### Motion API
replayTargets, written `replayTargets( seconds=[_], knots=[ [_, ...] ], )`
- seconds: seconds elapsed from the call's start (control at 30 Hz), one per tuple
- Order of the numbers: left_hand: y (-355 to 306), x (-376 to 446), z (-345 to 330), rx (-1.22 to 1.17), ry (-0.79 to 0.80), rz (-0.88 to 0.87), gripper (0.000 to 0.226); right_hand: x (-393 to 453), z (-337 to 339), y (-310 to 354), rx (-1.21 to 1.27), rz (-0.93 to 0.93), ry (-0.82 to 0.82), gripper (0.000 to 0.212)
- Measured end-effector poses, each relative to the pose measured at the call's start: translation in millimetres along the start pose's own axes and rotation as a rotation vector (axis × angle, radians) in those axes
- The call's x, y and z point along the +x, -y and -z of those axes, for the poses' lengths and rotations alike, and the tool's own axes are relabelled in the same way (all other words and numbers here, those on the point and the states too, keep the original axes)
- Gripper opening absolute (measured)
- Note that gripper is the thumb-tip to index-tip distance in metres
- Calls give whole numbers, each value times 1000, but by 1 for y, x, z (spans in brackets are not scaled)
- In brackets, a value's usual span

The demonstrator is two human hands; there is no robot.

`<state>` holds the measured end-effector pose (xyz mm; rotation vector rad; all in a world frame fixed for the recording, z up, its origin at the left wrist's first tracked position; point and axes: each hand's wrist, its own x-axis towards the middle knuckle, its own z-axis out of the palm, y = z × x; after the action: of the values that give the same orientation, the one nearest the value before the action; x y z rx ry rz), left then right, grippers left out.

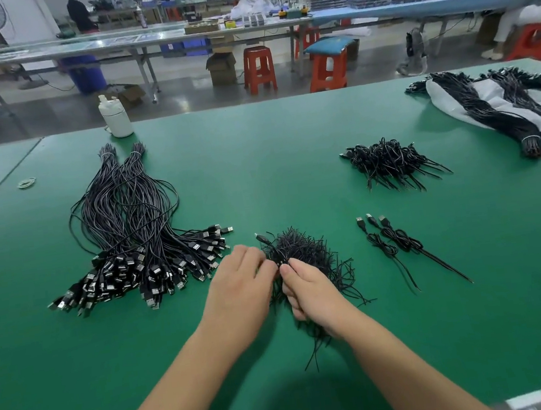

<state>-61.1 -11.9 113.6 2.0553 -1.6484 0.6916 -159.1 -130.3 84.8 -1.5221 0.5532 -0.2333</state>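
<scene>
Ties (305,251): black heap, mid-table (290,154), a little in from the near edge, right under my hands.

Right hand (310,292): closed round a tuft of them. Tails hang out below the fist and point at the near edge, so the tuft's long axis runs near-to-far.

Left hand (241,286): lies just left of the heap, fingers curled, tips meeting my right thumb at the heap's near-left rim. Looks like a pinch on one strand, though the tips partly hide it.

The rest of the heap sits just beyond and right of the fingertips, so the right hand is nearer to it.

Judgement: next move is one strand drawn off leftward, across the tuft's axis.

Loose cables (137,238) toward the left edge; three coiled cables (392,241) near, on the right.
</scene>
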Motion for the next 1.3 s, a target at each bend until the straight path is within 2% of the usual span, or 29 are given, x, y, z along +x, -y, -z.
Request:
replayTargets(
  seconds=[0.03, 0.1, 0.2, 0.27, 0.37, 0.5, 0.67, 0.8, 0.87, 1.07, 1.3],
  knots=[
    [2, 1, 1, 7, -18, -96, 6, -1, 2, 2, 54, -41, 58, 30],
    [5, 3, 4, -54, 25, -175, 12, -4, 6, 6, 88, -90, 158, 28],
    [6, 6, 8, -142, 133, -160, 19, -5, 8, 11, 92, -125, 216, 22],
    [7, 9, 10, -226, 171, -45, 15, -5, 7, 14, 72, -141, 194, 17],
    [7, 15, 12, -411, 190, 256, 11, -7, 2, 18, -26, -128, 144, 10],
    [10, 22, 13, -590, 289, 672, 23, -14, -2, 19, -636, 160, 59, 26],
    [16, 16, 10, -794, 422, 859, 9, -19, 0, 19, -1062, 298, 63, 25],
    [18, 13, 8, -832, 419, 978, 16, -21, 0, 16, -1183, 339, 80, 29],
    [17, 12, 6, -780, 412, 974, 22, -22, -2, 14, -1224, 353, 87, 29],
    [9, 16, 11, -534, 478, 754, 43, -19, -1, 11, -1286, 352, 51, 30],
    [6, 22, 17, -442, 578, 676, 14, -18, 0, 11, -1359, 370, 27, 32]
  ],
)
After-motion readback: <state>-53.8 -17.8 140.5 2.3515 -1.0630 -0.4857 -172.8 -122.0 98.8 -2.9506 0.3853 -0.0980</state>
